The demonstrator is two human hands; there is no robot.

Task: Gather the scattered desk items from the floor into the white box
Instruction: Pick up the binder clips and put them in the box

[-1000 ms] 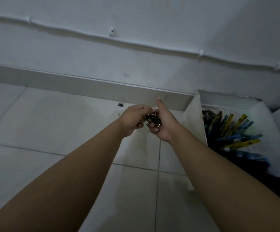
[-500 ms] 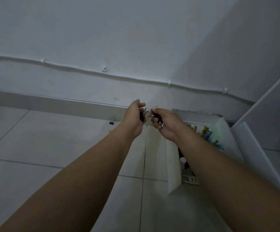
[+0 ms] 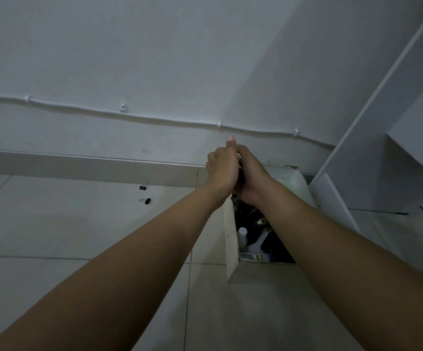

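Both arms reach forward and the two hands meet above the far left corner of the white box [image 3: 231, 239], pressed side against side. The left hand [image 3: 222, 171] is curled into a loose fist with its thumb sticking up; the right hand [image 3: 251, 177] is curled against it, knuckles toward the wall. Between the palms a sliver of something dark with a glint of metal shows — the clips [image 3: 240, 171], as far as can be made out, held by both hands together, though how many there are cannot be told. Directly beneath the hands and the right forearm the box stands open on the tiled floor [image 3: 78, 236], its tall left wall facing the left arm; inside it lie dark items and a small white bottle [image 3: 242, 235], with the rest hidden by the forearm. Well to the left of the hands, two black binder clips lie on the floor near the skirting board [image 3: 78, 165]: the farther binder clip [image 3: 143, 187] just beside the board, the nearer binder clip [image 3: 146, 200] a little closer to the person. Above the hands a white cable [image 3: 154, 119] runs along the wall — pinned by small clamps. To the right of the hands stands pale furniture [image 3: 382, 160], its edge rising diagonally.
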